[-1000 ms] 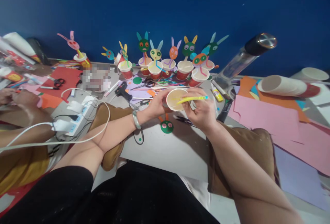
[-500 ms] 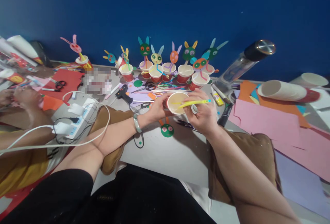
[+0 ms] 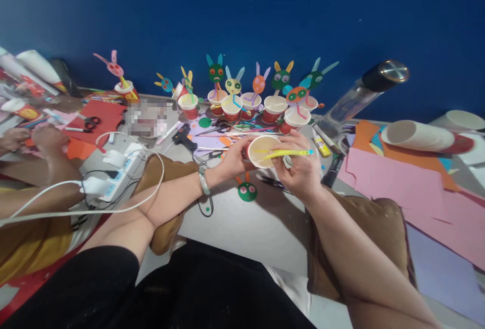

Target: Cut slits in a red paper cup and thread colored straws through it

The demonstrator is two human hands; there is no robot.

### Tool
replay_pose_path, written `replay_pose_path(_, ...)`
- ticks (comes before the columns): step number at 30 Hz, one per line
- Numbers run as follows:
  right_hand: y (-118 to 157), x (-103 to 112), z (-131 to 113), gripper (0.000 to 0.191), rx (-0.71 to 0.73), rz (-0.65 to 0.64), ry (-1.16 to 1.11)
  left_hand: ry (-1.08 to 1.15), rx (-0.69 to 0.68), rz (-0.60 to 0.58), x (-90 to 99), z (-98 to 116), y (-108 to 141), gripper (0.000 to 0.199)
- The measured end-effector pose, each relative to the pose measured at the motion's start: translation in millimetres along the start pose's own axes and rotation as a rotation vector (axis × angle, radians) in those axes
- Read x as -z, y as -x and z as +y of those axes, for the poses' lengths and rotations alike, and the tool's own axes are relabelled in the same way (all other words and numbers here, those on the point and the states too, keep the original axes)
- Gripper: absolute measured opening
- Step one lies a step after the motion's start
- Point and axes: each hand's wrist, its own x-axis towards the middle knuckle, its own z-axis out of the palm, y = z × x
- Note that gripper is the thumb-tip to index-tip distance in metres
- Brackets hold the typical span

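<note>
My left hand (image 3: 237,158) is wrapped round the left side of a paper cup (image 3: 264,145), whose open mouth faces me. A yellow strip (image 3: 282,153) with a blue tip reaches from inside the cup out across my right hand (image 3: 299,165). That hand is closed at the cup's right side; its fingertips are partly hidden, and the strip lies at its fingers. Just below the cup, a green round paper face (image 3: 247,191) with pink eyes and orange ears lies on the table.
Behind stand several cups (image 3: 273,109) with paper animal faces. A glue gun (image 3: 184,137) and power strip (image 3: 123,172) are left, near another person's hands (image 3: 49,142). Right are a glass bottle (image 3: 350,99), a brown cushion (image 3: 367,233) and pink paper (image 3: 396,182).
The whole view has shifted slightly, so things appear a little further right. My hands keep nearly the same hold on the cup and strip.
</note>
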Motion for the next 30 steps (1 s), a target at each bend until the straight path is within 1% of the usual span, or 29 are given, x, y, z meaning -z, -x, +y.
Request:
replay_pose_path(6, -1.4, 1.4, -2.1, 0.006, -0.057, -0.015, 0.041, -0.006, 0.004, 0.002, 0.1, -1.6, -0.2, 0.080)
replay_pose_path(10, -0.7, 0.4, -1.5, 0.007, -0.010, 0.022, 0.030, 0.016, -0.031, 0.009, -0.4, -1.0, 0.5, 0.076)
replay_pose_path(13, 0.1, -1.2, -1.0, 0.009, 0.014, 0.037, 0.040, 0.003, -0.023, 0.008, -0.9, -0.8, 1.7, 0.076)
replay_pose_path(20, -0.8, -0.1, -2.6, 0.012, 0.022, 0.009, 0.018, -0.001, -0.040, 0.005, -0.8, -2.9, 2.8, 0.077)
replay_pose_path(24, 0.8, -1.3, -2.1, 0.011, 0.021, 0.004, 0.084, -0.011, -0.032, -0.016, -0.4, -1.2, 2.3, 0.075)
replay_pose_path(30, 2.1, -1.4, -3.9, 0.012, 0.017, -0.022, 0.128, -0.015, -0.032, -0.001, -0.3, 2.4, 0.1, 0.075)
